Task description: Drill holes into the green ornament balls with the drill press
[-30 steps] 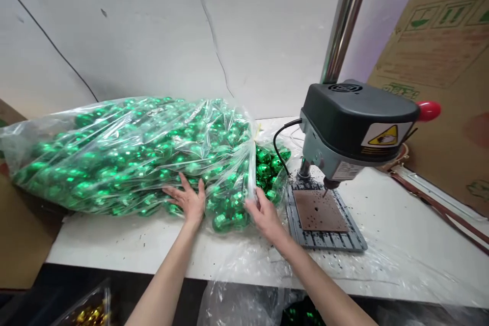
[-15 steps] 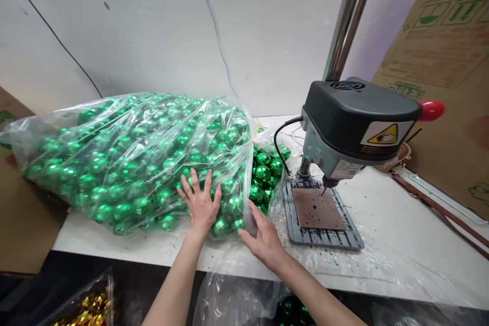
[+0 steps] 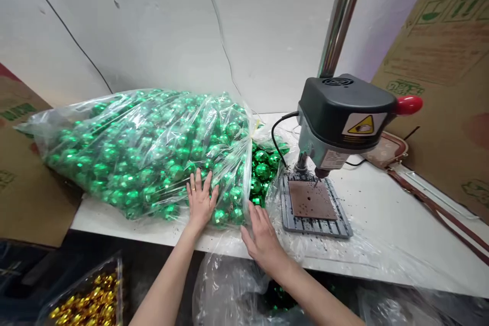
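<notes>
A big clear plastic bag full of shiny green faceted balls lies on its side on the white table. My left hand rests flat on the front of the bag, fingers spread, a ring on one finger. At the bag's gathered right end is my right hand, its fingertips against the plastic edge and its thumb apart from the fingers. Loose green balls show beyond that edge, just past my right fingertips.
To the right stands a small drill press with a red knob; a brown plate lies on its base among dark shavings. Cardboard boxes flank the table. Gold pieces fill a container below left. Loose clear plastic hangs off the front edge.
The camera view has shifted slightly, showing more below the table's front edge. My left hand stays spread on the bag; my right hand remains at its edge.
</notes>
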Available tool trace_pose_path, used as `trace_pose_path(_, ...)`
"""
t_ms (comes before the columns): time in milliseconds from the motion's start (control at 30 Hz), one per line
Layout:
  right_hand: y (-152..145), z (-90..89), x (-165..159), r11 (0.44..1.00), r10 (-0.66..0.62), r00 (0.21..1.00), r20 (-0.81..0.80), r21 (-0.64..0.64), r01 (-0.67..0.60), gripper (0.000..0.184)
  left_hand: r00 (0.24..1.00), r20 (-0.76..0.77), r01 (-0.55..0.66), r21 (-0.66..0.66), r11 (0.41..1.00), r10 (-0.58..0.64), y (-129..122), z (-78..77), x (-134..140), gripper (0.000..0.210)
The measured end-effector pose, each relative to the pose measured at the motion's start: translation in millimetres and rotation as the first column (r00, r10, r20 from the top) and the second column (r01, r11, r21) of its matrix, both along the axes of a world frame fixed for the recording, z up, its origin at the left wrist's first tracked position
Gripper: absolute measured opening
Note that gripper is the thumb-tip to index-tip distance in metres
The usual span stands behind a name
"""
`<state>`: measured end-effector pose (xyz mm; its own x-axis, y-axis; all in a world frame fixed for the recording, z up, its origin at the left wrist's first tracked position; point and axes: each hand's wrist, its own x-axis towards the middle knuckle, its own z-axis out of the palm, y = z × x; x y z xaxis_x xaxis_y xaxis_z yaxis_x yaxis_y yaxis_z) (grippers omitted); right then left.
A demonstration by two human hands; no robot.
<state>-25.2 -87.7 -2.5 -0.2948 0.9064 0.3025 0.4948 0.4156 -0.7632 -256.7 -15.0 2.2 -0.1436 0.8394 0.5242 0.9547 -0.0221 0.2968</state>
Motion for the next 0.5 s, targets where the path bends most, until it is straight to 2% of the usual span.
trace_pose_path(100, -0.9, 7.1, 10.6, 0.999, 0.002, 1.0, 0.026, 0.045, -0.003, 0.061, 0.996, 0.084, 0.017, 0.075, 0.997, -0.024, -8.7, 7.5, 8.8, 0.051)
trace_pose_path(167, -1.7, 8.0, 19.0, 0.998, 0.006, 1.0, 0.025, 0.064, -0.008, 0.06, 0.991, 0.111, 0.051, 0.218, 0.975, -0.077, -18.7, 19.9, 25.2, 0.048)
trace_pose_path(233, -3.2, 7.5, 26.6, 0.998, 0.019, 1.0, 0.004, 0.068, -0.019, 0.058, 0.978, 0.052, 0.169, 0.364, 0.916, -0.202, -29.7, 35.4, 50.3, 0.043)
trace_pose_path(267, -4.3, 7.2, 29.8, 0.998, 0.03, 0.999, -0.015, 0.063, -0.029, 0.057, 0.957, -0.013, 0.27, 0.394, 0.878, -0.289, -34.2, 42.8, 64.9, 0.04)
trace_pose_path(333, -6.9, 6.7, 35.6, 0.998, 0.057, 0.996, -0.068, 0.037, -0.055, 0.054, 0.863, -0.164, 0.504, 0.34, 0.794, -0.478, -39.2, 53.8, 93.8, 0.039)
trace_pose_path(400, -9.8, 6.7, 42.3, 0.997, 0.073, 0.987, -0.142, -0.008, -0.075, 0.047, 0.744, -0.256, 0.665, 0.201, 0.719, -0.617, -37.9, 57.1, 117.0, 0.038)
trace_pose_path(433, -11.3, 7.2, 46.8, 0.996, 0.071, 0.98, -0.188, -0.038, -0.08, 0.044, 0.708, -0.273, 0.698, 0.133, 0.704, -0.651, -35.4, 55.6, 125.0, 0.036)
trace_pose_path(500, -15.0, 9.8, 58.7, 0.99, 0.054, 0.953, -0.299, -0.107, -0.09, 0.04, 0.709, -0.276, 0.683, 0.041, 0.729, -0.649, -29.3, 48.1, 133.5, 0.033)
